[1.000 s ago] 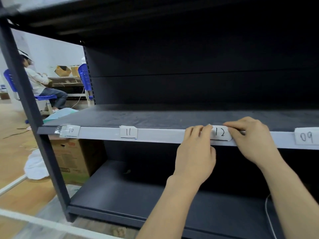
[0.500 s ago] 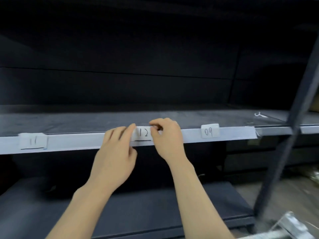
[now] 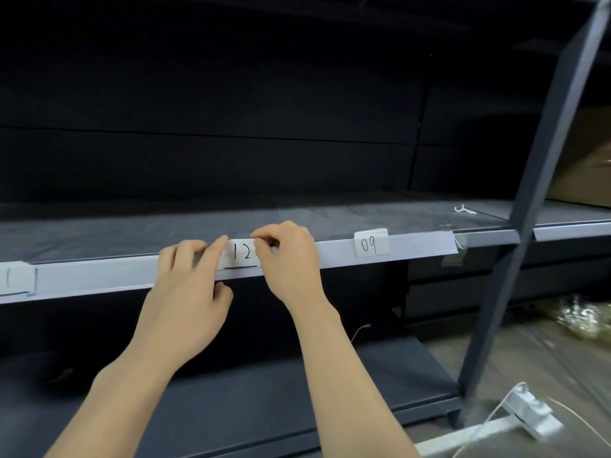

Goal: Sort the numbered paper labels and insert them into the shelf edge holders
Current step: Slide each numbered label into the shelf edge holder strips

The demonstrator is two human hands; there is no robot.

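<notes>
Head view: label 12 [image 3: 240, 254] sits in the shelf edge holder [image 3: 99, 280], slightly left of frame centre. The holder runs from lower left to upper right of the frame, so the label can only slide along that line.

- Right hand [image 3: 289, 259]: touching the label's right edge. Its fingers [image 3: 264, 241] are curled and pinch the label's upper right corner.
- Left hand [image 3: 188, 292]: touching the label's left edge. Its fingers [image 3: 216, 251] lie nearly straight against the holder, gripping nothing, with the index tip at the label's upper left corner. The thumb is tucked under the strip.

The label lies directly between the two hands, and both are equally near. Whether its lower edge is fully seated cannot be told.

Label 09 [image 3: 370, 246] sits further right in the same holder, well apart from label 12. By the numbers it appears out of sequence. A partly cropped label [image 3: 15, 279] sits at the left frame edge.
</notes>
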